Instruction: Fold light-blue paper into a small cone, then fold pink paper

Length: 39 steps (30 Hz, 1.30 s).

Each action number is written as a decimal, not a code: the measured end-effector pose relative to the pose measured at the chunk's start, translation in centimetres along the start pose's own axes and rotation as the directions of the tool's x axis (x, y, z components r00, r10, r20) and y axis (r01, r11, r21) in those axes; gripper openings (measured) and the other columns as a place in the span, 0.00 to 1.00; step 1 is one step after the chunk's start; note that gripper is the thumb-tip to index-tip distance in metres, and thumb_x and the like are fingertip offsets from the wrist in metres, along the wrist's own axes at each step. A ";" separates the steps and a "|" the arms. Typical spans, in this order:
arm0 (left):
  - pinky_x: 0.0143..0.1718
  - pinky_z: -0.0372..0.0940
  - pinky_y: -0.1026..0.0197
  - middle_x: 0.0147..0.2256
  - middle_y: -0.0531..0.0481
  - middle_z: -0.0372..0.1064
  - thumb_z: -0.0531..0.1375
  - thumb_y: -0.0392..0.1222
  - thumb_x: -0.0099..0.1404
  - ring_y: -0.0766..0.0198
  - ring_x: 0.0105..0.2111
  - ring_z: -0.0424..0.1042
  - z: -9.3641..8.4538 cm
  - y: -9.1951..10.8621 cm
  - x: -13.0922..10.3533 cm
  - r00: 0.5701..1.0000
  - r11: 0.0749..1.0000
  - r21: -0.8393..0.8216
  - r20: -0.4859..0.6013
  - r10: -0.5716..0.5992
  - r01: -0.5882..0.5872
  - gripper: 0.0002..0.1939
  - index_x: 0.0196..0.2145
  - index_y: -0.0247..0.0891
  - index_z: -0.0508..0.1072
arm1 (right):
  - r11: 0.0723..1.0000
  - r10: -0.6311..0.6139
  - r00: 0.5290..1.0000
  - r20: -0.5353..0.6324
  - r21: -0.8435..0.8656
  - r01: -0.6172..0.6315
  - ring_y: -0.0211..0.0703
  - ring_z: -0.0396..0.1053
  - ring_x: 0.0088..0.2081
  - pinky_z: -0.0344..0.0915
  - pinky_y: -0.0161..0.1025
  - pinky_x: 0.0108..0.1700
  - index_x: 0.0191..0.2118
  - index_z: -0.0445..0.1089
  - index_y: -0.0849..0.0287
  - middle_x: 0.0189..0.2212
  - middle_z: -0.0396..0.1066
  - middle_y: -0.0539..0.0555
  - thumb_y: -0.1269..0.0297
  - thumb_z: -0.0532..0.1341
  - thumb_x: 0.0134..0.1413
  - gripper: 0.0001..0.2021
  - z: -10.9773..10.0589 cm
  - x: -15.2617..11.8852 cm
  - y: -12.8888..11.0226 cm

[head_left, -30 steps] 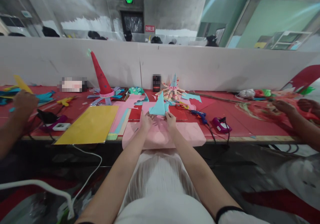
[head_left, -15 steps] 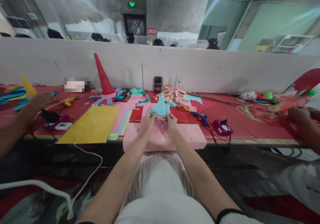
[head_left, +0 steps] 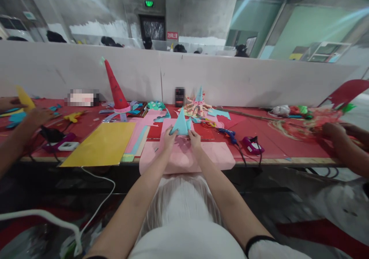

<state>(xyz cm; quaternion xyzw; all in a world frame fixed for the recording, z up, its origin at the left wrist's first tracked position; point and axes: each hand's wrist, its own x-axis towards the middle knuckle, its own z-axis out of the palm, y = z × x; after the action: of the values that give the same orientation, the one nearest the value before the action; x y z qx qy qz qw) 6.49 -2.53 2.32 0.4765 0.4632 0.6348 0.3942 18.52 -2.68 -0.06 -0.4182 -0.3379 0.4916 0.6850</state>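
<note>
A light-blue paper cone (head_left: pixel 180 125) stands point up between my hands, above pink paper sheets (head_left: pixel 184 155) at the table's front edge. My left hand (head_left: pixel 169 139) grips its lower left side with closed fingers. On the lower right, my right hand (head_left: pixel 194 136) pinches the cone's edge, where a blue flap sticks out. Just behind it stands a small blue cone with a pink band and pale strips (head_left: pixel 199 99). To the right of my hands lie yellow-handled scissors (head_left: pixel 209 123) and a blue glue gun (head_left: pixel 228 134).
Left of me are a yellow sheet (head_left: pixel 99 143), a tall red cone (head_left: pixel 115 87) and a yellow glue gun (head_left: pixel 74 116). A purple box with a cord (head_left: pixel 252 146) sits at right. Co-workers' hands (head_left: pixel 336 134) work at both sides. A white partition (head_left: pixel 230 76) runs behind the table.
The view has shifted slightly, moving most things left in the picture. The blue cone stays in both my hands, turned a little. At left, a co-worker's second hand now shows by a yellow cone.
</note>
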 end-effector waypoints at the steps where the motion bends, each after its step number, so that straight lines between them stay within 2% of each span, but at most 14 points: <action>1: 0.41 0.61 0.61 0.34 0.49 0.70 0.63 0.40 0.48 0.59 0.39 0.67 0.0 0.0 0.0 1.000 0.998 0.063 0.023 -0.016 0.015 0.11 0.32 0.38 0.71 | 1.000 0.008 1.000 0.004 0.006 -0.008 0.37 0.68 0.19 0.58 0.29 0.18 0.27 0.65 0.60 0.16 0.65 0.44 0.54 0.62 0.34 0.16 0.0 -0.1 -0.1; 3: 0.34 0.62 0.62 0.27 0.51 0.68 0.62 0.44 0.49 0.61 0.32 0.68 0.0 0.0 0.0 0.997 0.986 0.162 0.067 -0.038 0.026 0.10 0.29 0.38 0.70 | 0.999 0.026 1.000 0.017 0.025 -0.026 0.36 0.68 0.19 0.59 0.29 0.19 0.27 0.65 0.60 0.16 0.66 0.45 0.55 0.62 0.35 0.15 0.0 -0.2 -0.3; 5: 0.30 0.61 0.63 0.24 0.52 0.66 0.61 0.48 0.49 0.62 0.28 0.67 -0.1 -0.2 0.0 0.996 0.979 0.205 0.080 -0.024 0.007 0.11 0.27 0.38 0.69 | 0.998 0.055 0.997 0.048 0.041 -0.057 0.36 0.68 0.19 0.60 0.29 0.20 0.27 0.64 0.60 0.16 0.67 0.45 0.57 0.62 0.37 0.13 -0.1 -0.3 -0.6; 8: 0.29 0.60 0.64 0.24 0.52 0.66 0.61 0.50 0.49 0.63 0.28 0.66 -0.3 -0.5 0.2 0.998 0.985 0.174 0.063 -0.001 -0.010 0.13 0.26 0.38 0.68 | 0.993 0.119 0.982 0.145 0.008 -0.122 0.37 0.69 0.21 0.62 0.30 0.22 0.26 0.64 0.60 0.17 0.68 0.47 0.59 0.62 0.39 0.11 -0.3 -0.3 -0.8; 11: 0.30 0.58 0.63 0.24 0.52 0.65 0.61 0.50 0.49 0.62 0.28 0.66 -0.3 -0.7 0.3 0.999 0.991 0.133 0.043 -0.005 -0.001 0.12 0.26 0.39 0.68 | 0.993 0.117 0.971 0.209 -0.043 -0.110 0.37 0.69 0.21 0.63 0.31 0.22 0.25 0.63 0.60 0.17 0.69 0.47 0.59 0.62 0.39 0.10 -0.5 -0.2 -0.7; 16: 0.31 0.56 0.63 0.23 0.53 0.63 0.61 0.48 0.49 0.62 0.28 0.64 -0.3 -0.6 0.2 0.999 0.993 0.116 0.045 -0.026 0.021 0.11 0.24 0.40 0.65 | 0.996 0.078 0.974 0.211 -0.049 -0.069 0.38 0.69 0.20 0.64 0.33 0.22 0.25 0.61 0.59 0.16 0.67 0.45 0.59 0.61 0.40 0.10 -0.7 -0.1 -0.4; 23: 0.31 0.57 0.62 0.24 0.52 0.64 0.60 0.48 0.51 0.62 0.28 0.65 -0.2 -0.6 0.3 0.999 0.981 0.191 0.032 -0.017 0.010 0.10 0.25 0.39 0.65 | 0.997 0.077 0.977 0.197 -0.020 -0.074 0.38 0.70 0.22 0.63 0.32 0.22 0.24 0.60 0.59 0.19 0.68 0.46 0.60 0.61 0.40 0.09 -0.5 -0.4 -0.6; 31: 0.26 0.56 0.64 0.22 0.53 0.63 0.59 0.46 0.52 0.65 0.24 0.63 -0.1 -1.2 0.4 1.000 0.980 0.198 0.015 -0.015 0.011 0.09 0.25 0.38 0.65 | 0.995 0.064 0.974 0.219 -0.088 -0.046 0.40 0.68 0.18 0.61 0.32 0.19 0.26 0.61 0.58 0.16 0.68 0.46 0.56 0.61 0.39 0.12 -0.8 -0.1 0.1; 39: 0.24 0.55 0.65 0.22 0.53 0.63 0.56 0.48 0.54 0.66 0.23 0.62 -0.3 -1.1 0.4 1.000 0.950 0.313 0.019 0.003 -0.008 0.12 0.26 0.36 0.65 | 0.989 0.119 0.957 0.264 -0.113 -0.092 0.42 0.72 0.25 0.61 0.31 0.20 0.28 0.58 0.57 0.20 0.71 0.49 0.53 0.59 0.42 0.14 -1.1 -0.1 0.1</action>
<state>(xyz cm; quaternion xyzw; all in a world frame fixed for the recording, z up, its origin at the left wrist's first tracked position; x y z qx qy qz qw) 6.17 -1.91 1.32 0.5398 0.5531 0.5503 0.3162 19.40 -3.01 -0.57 -0.3982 -0.4292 0.5625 0.5837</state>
